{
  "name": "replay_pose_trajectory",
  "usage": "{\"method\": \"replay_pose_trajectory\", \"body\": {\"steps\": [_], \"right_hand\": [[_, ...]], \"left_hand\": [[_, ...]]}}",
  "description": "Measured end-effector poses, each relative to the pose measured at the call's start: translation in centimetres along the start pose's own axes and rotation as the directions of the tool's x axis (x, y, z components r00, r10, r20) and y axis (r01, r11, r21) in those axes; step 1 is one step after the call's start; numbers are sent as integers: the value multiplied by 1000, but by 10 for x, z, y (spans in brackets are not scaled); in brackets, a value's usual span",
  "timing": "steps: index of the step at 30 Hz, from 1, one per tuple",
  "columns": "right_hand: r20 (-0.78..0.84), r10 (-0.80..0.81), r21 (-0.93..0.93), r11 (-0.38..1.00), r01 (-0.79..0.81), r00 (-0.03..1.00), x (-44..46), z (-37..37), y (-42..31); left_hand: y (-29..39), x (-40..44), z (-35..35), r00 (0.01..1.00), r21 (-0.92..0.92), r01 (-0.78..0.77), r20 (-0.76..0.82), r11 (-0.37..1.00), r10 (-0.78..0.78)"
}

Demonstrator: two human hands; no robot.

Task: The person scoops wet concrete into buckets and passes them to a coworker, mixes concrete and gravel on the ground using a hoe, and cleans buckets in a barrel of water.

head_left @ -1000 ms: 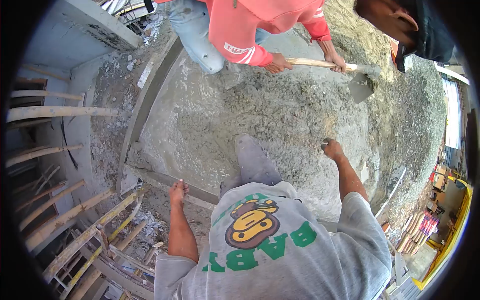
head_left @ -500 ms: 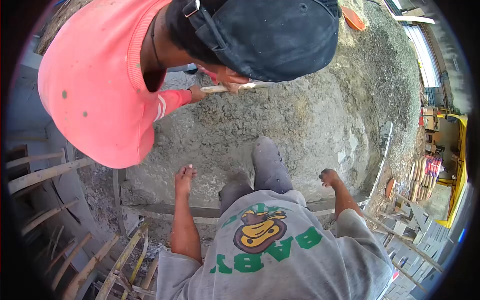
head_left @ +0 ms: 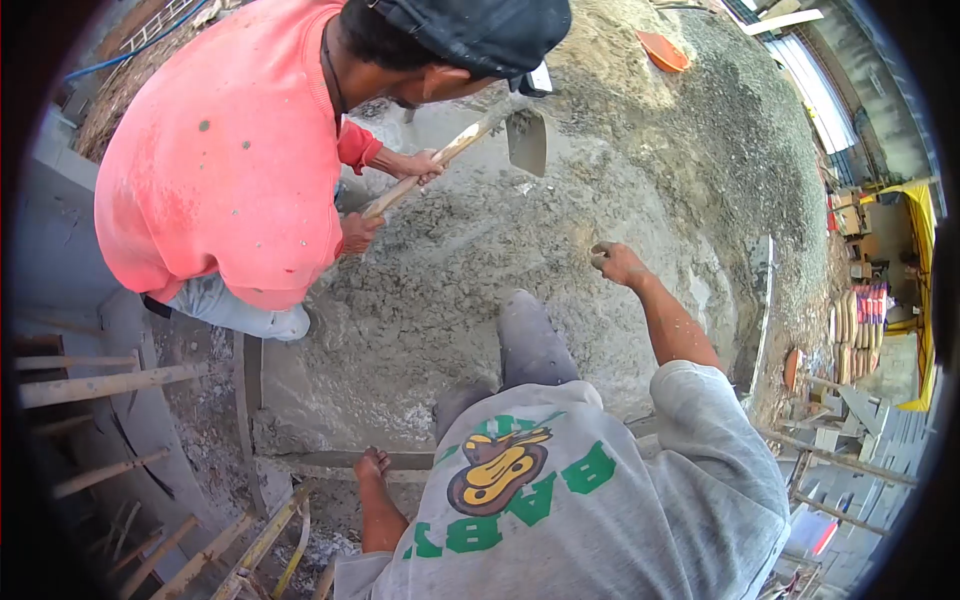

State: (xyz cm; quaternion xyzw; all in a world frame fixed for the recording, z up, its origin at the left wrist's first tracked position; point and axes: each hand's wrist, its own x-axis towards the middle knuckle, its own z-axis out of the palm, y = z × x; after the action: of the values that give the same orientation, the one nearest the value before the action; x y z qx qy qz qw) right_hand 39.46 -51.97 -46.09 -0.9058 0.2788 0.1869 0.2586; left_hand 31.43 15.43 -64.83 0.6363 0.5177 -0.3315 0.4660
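Observation:
My right hand (head_left: 620, 264) reaches forward over the wet concrete (head_left: 440, 340), its wet grey fingertips bent and slightly apart. Nothing shows in it. Lower down, near the wooden form board (head_left: 330, 460), my left hand (head_left: 372, 464) hangs with its fingers curled in, and I see no object there. My knees (head_left: 532, 340) are over the concrete. In front of me, a person in a pink sweatshirt (head_left: 215, 160) and dark cap grips the wooden handle of a shovel (head_left: 527, 143) with both hands. Its blade stands at the far part of the concrete.
Gravel (head_left: 770, 150) is heaped along the right, with an orange basin (head_left: 662, 52) at the far side. Stacked bags (head_left: 858, 320) and a yellow tarp (head_left: 915, 290) lie farther right. Wooden poles (head_left: 110, 385) stick out at the lower left.
My right hand has moved forward over the concrete, while my left has drawn back to the board. The co-worker has straightened somewhat and shifted left; the shovel blade is now visible.

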Motion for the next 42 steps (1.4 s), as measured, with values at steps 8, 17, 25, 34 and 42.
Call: {"method": "replay_pose_trajectory", "body": {"steps": [8, 17, 25, 34, 42], "right_hand": [[121, 537, -77, 843, -532, 835, -191, 59, 207], [417, 711, 173, 549, -818, 566, -225, 123, 194], [-87, 222, 45, 975, -219, 971, -42, 29, 76], [-143, 130, 365, 928, -70, 981, -43, 35, 58], [436, 586, 139, 706, -695, 683, -229, 171, 257]], "left_hand": [[112, -21, 124, 934, 128, -231, 306, 965, 183], [162, -45, 119, 875, 5, -396, 305, 918, 375], [52, -22, 17, 988, 9, -139, 76, 990, 138], [27, -26, -21, 989, 291, 4, 141, 957, -47], [212, -71, 108, 855, 109, -488, 263, 866, 448]]}}
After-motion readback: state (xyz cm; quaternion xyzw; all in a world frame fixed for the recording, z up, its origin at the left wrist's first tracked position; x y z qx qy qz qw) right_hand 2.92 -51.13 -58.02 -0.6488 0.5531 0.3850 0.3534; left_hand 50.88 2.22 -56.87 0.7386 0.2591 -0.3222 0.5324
